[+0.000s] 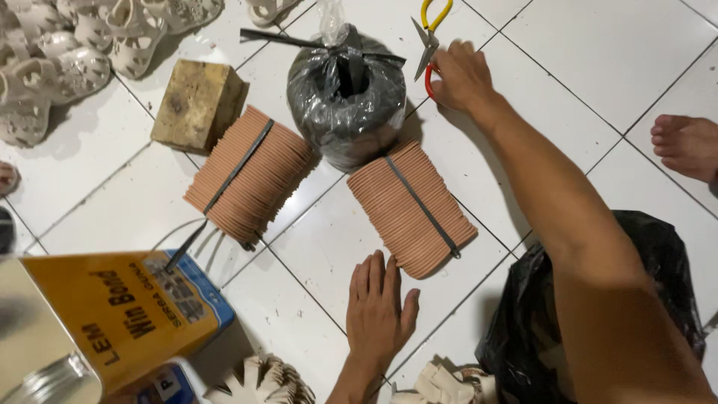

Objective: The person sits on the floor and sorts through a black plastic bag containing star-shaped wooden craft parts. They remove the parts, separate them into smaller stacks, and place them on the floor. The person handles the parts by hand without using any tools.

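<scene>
Scissors, yellow and red handles, lie on the white tiled floor at top centre, blades pointing down-left, just right of a black plastic bag.

Head view, looking straight down:

R hand: arm stretched up from lower right; fingers curled at the red handle loop, touching it. Whether the grip is fully closed cannot be told; hand covers part of the loop.

L hand: flat on the floor, palm down, fingers spread and open, holding nothing. Fingertips just beside the near end of the right bundle.

Right bundle: stack of thin terracotta-coloured pieces, tied w/ a dark strap across the middle, lying on its side at centre.

Left bundle: same kind of stack, same strap, lying left of centre; the two bundles are apart, w/ the black bag between and above them.

Black bag: full, rounded, neck knotted w/ clear plastic, dark strips laid across the top.

Wooden block: upper left, touching or just beside the left bundle's far end.

Pale sandals: heap at top-left corner.

Yellow tin: lower left, close to camera, a thin stick leaning at its upper edge.

Second black bag: lower right, partly behind the R arm.

Cream cut pieces: bottom edge, either side of the L wrist.

Bare foot: right edge, well apart from both hands; whose foot cannot be told.
</scene>
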